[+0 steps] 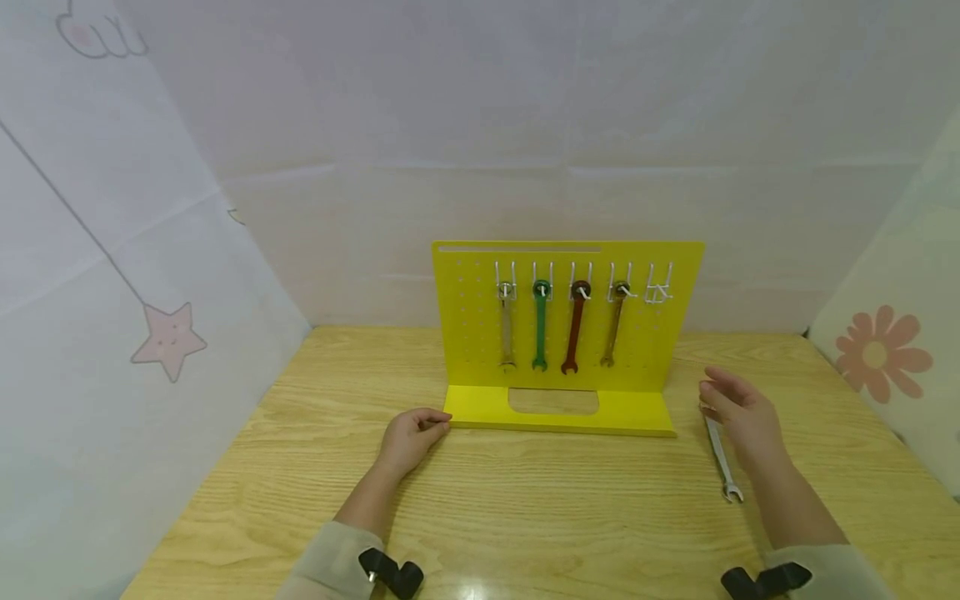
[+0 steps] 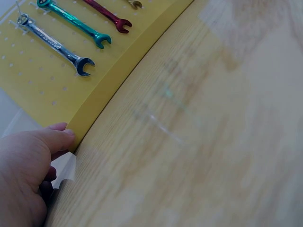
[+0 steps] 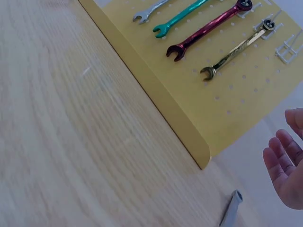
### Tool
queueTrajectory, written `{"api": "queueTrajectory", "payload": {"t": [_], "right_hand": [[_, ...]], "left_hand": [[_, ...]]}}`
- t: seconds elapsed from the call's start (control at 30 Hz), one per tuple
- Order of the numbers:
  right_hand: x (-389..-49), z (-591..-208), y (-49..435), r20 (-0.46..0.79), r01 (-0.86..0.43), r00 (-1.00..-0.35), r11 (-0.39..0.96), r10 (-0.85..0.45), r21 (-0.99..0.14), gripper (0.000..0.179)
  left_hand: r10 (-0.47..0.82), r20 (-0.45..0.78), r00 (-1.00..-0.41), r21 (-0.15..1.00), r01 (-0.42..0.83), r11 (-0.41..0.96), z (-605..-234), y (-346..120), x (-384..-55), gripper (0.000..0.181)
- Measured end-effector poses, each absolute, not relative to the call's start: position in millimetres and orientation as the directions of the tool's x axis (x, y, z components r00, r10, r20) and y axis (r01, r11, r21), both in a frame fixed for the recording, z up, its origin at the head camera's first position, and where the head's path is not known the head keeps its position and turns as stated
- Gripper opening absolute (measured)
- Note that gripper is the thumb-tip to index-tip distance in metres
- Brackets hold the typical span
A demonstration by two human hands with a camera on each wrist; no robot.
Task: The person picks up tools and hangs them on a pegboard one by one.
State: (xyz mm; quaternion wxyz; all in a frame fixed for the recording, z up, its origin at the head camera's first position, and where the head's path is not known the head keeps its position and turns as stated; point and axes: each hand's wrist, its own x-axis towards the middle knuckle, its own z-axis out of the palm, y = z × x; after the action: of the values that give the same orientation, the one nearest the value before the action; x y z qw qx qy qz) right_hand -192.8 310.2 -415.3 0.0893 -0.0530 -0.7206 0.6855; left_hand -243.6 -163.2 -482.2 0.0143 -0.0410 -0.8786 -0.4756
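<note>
A yellow pegboard stands on the table with several wrenches on its hooks: a silver wrench, a green wrench, a red wrench and a gold wrench. My left hand pinches the front left corner of its base between thumb and fingers. To the board's right lies a loose silver wrench, its open end toward me. Over its far end hovers my right hand, fingers loosely bent and holding nothing; in the right wrist view it is apart from the wrench.
At the board's right end, a white hook carries no wrench. The wooden table extends in front and to both sides. Pale printed cloth hangs behind and beside it. Dark mounts sit on both sleeves.
</note>
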Motion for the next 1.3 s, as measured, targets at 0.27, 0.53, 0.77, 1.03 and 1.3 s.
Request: {"api": "queueTrajectory", "payload": {"t": [0.27,0.53,0.77,1.03,1.3], "right_hand": [[-181.3,-425.4,325.1,0.021,0.008,-0.976,0.134,0.215,-0.991,0.023],[-174.1,-433.0,330.6,-0.042,0.091,-0.974,0.216,0.225,-0.972,0.031],[-171.5,-440.3,334.0,-0.124,0.188,-0.961,0.254,0.248,-0.949,0.061],[-172.1,-449.0,337.4,-0.208,0.286,-0.936,0.269,0.284,-0.92,0.071],[-171.6,-451.3,340.2,-0.213,0.298,-0.943,0.363,0.257,-0.883,0.069]], "left_hand": [[0.06,0.07,-0.996,0.83,0.091,0.55,-482.7,-163.3,-243.1,0.013],[0.056,0.063,-0.996,0.832,0.084,0.549,-482.6,-163.2,-242.0,0.013],[0.061,0.066,-0.996,0.831,0.089,0.55,-483.0,-162.8,-241.9,0.013],[0.059,0.069,-0.996,0.829,0.09,0.552,-482.9,-163.2,-241.6,0.013],[0.059,0.074,-0.996,0.827,0.094,0.555,-481.8,-163.5,-242.0,0.013]]}}
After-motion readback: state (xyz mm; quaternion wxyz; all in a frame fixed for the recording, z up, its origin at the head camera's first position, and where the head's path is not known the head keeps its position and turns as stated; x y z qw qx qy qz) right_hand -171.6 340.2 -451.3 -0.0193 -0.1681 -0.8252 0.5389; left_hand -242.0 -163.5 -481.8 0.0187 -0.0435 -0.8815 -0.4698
